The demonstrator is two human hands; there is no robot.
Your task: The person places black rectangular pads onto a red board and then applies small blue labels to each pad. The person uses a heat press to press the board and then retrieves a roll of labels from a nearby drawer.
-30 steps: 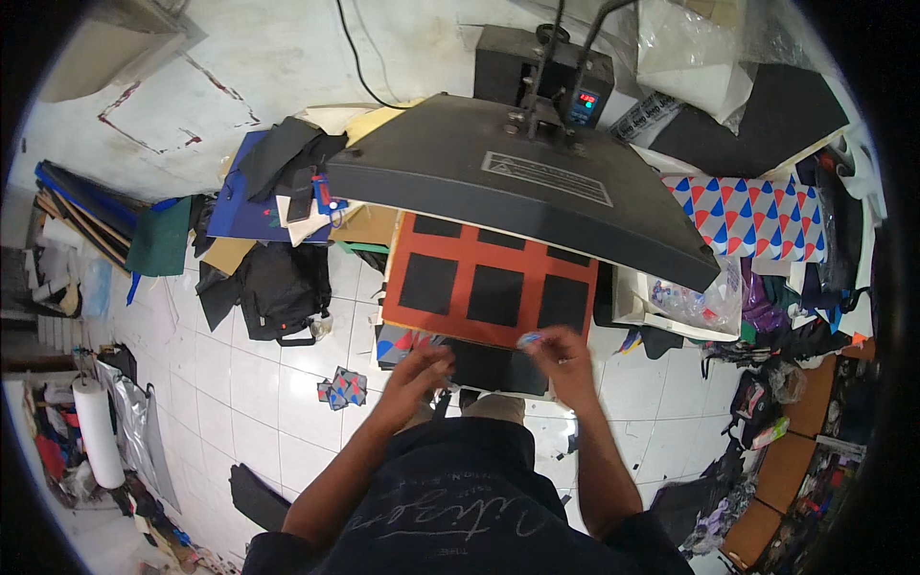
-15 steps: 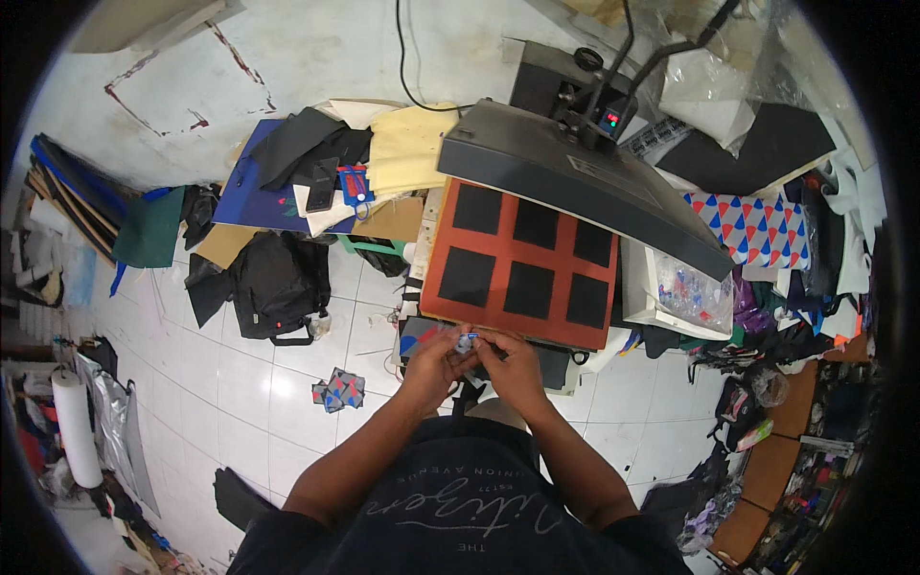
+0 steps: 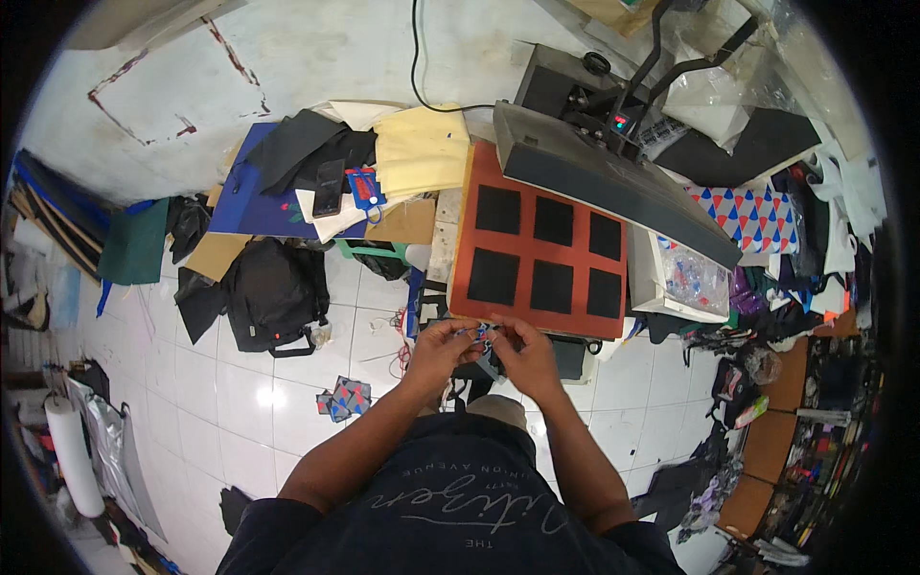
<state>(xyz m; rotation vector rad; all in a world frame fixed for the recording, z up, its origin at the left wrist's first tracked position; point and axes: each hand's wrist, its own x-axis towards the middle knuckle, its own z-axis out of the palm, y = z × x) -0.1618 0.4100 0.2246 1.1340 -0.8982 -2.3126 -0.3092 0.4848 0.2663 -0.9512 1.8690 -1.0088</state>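
Head view, left hand: the left hand (image 3: 441, 353) pinches a small blue-and-white piece (image 3: 485, 334) between thumb and fingertips.
Head view, right hand: the right hand (image 3: 525, 356) grips the same piece from the other side, its fingertips close to those of the left.
Small piece: lies between the two hands, just off the front edge of the orange-red pad, toward its front-left corner; its outline is partly hidden by the fingers.
Grey strip (image 3: 492, 365): hangs below the fingers, between the hands.
Orange-red pad (image 3: 525, 243): bears six black squares (image 3: 494, 277) in two rows of three.
Press plate (image 3: 613, 182): raised and tilted, hiding the pad's back-right corner.
Yellow cloth (image 3: 419, 149): folded, beyond the pad's back-left corner.
White box (image 3: 643, 278): near the pad's right edge, containing a clear plastic bag (image 3: 694, 281).
Tiled floor (image 3: 287, 422): carries a black backpack (image 3: 275, 292) and patterned pieces (image 3: 347, 399), left of the pad.
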